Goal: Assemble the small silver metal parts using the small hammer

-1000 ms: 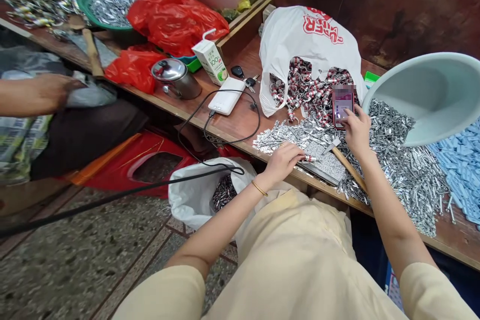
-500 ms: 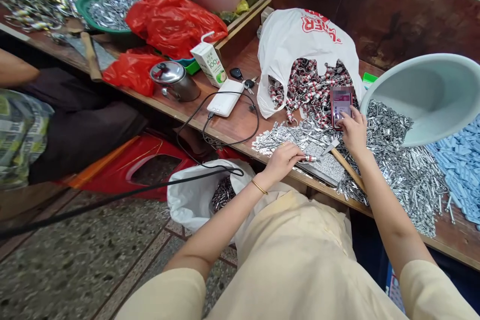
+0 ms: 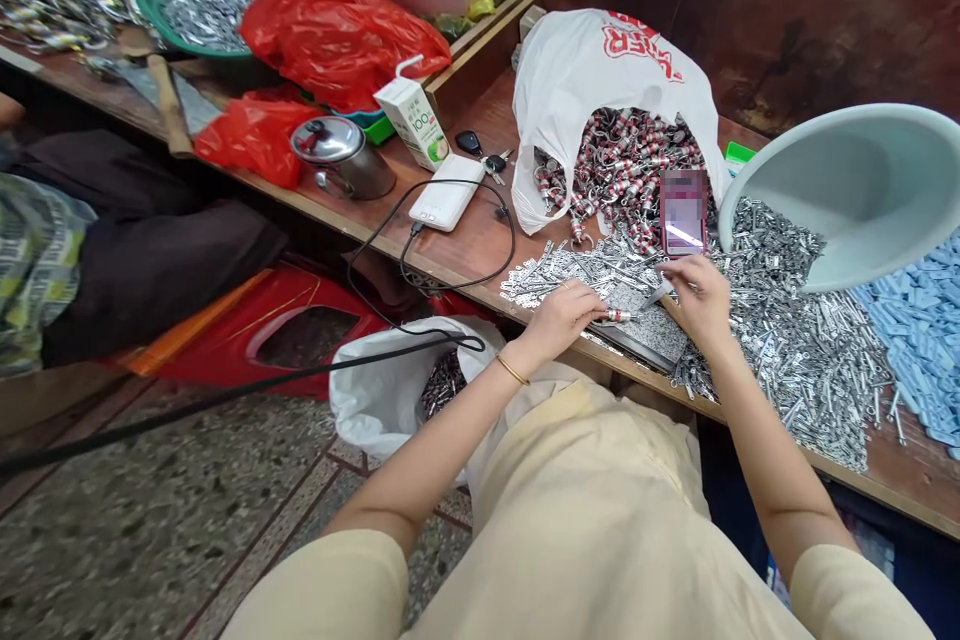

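At centre frame, on the speckled slab (image 3: 654, 336), a red-banded metal piece (image 3: 619, 316) is pinched by the left hand (image 3: 562, 312), fingertips together, and so kept flat on the hard surface. The hammer (image 3: 658, 295) is gripped close to its head by the right hand (image 3: 701, 298), fingers curled round, for short control. Just above, the phone (image 3: 682, 212) is left screen-up, within sight.

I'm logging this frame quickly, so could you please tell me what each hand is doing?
Left hand: closed, pinching a red-and-silver piece.
Right hand: on the hammer; grip cannot be told.
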`<state>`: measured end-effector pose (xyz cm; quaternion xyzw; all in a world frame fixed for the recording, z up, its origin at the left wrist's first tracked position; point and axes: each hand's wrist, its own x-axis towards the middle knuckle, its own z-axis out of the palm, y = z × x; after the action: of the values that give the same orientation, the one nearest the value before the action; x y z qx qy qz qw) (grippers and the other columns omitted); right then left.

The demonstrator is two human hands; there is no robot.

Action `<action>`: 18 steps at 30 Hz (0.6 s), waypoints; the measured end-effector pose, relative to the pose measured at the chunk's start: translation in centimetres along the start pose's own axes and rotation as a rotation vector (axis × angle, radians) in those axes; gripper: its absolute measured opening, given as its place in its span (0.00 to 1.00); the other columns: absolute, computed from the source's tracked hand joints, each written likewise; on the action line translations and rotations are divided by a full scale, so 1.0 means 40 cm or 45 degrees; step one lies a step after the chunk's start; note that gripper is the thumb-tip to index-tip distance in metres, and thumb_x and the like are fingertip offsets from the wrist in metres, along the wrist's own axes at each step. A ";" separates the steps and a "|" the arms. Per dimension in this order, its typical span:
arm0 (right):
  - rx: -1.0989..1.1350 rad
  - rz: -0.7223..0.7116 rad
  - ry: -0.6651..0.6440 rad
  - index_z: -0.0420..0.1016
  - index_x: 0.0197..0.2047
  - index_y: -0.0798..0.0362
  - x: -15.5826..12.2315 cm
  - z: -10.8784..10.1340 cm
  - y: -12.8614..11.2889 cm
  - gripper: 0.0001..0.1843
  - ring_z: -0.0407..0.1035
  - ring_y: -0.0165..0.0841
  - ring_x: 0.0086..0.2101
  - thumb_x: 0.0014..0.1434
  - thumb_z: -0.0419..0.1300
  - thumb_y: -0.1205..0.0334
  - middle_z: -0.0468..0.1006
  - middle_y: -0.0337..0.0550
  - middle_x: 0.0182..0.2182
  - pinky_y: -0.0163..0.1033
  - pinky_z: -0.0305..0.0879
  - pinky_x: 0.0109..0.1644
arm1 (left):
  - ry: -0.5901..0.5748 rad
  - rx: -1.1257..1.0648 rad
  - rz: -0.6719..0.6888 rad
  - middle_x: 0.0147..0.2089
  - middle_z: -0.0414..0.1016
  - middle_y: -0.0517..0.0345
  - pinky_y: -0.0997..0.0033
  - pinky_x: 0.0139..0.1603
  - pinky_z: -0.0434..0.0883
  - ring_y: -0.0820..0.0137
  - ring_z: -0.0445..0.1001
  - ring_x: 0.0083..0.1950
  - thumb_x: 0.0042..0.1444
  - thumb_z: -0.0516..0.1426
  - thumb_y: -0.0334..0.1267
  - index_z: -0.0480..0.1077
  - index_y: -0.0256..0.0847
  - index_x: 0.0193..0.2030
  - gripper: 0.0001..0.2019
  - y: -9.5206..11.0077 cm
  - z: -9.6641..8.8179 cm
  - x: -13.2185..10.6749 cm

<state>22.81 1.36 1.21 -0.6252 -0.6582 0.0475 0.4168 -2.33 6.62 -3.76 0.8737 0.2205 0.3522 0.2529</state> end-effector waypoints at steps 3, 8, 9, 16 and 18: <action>0.112 0.039 -0.113 0.83 0.45 0.45 -0.039 0.023 -0.048 0.18 0.75 0.36 0.39 0.66 0.52 0.67 0.81 0.44 0.39 0.43 0.73 0.44 | 0.013 0.014 -0.001 0.36 0.79 0.53 0.63 0.45 0.71 0.66 0.73 0.40 0.71 0.52 0.39 0.75 0.40 0.39 0.13 0.004 0.003 0.000; 0.168 0.014 -0.218 0.82 0.42 0.47 -0.074 0.073 -0.087 0.15 0.77 0.36 0.35 0.66 0.53 0.67 0.83 0.43 0.36 0.43 0.73 0.43 | 0.068 0.028 -0.044 0.36 0.79 0.54 0.63 0.45 0.72 0.66 0.74 0.40 0.70 0.55 0.40 0.75 0.39 0.39 0.11 0.009 0.012 -0.010; 0.123 0.011 -0.238 0.81 0.39 0.47 -0.078 0.082 -0.092 0.13 0.77 0.38 0.36 0.66 0.54 0.66 0.83 0.43 0.35 0.43 0.73 0.43 | 0.078 0.029 -0.048 0.36 0.79 0.54 0.63 0.45 0.72 0.66 0.75 0.40 0.70 0.56 0.40 0.75 0.39 0.39 0.11 0.009 0.013 -0.012; -0.087 -0.056 -0.311 0.78 0.36 0.48 -0.094 0.097 -0.106 0.11 0.74 0.41 0.38 0.65 0.55 0.69 0.81 0.45 0.35 0.44 0.68 0.43 | 0.105 0.035 -0.042 0.36 0.81 0.55 0.65 0.44 0.73 0.67 0.76 0.40 0.68 0.58 0.37 0.76 0.39 0.38 0.08 0.002 0.013 -0.016; -0.104 -0.072 -0.316 0.78 0.36 0.49 -0.097 0.096 -0.104 0.11 0.74 0.41 0.38 0.65 0.56 0.69 0.81 0.45 0.35 0.43 0.68 0.43 | 0.117 0.029 -0.035 0.37 0.82 0.54 0.65 0.44 0.73 0.67 0.76 0.40 0.67 0.59 0.37 0.77 0.38 0.38 0.08 0.000 0.012 -0.015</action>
<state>16.70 -1.10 -0.74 -0.6123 -0.7234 0.0857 0.3074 -2.37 6.13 -4.35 0.8563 0.2480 0.3858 0.2373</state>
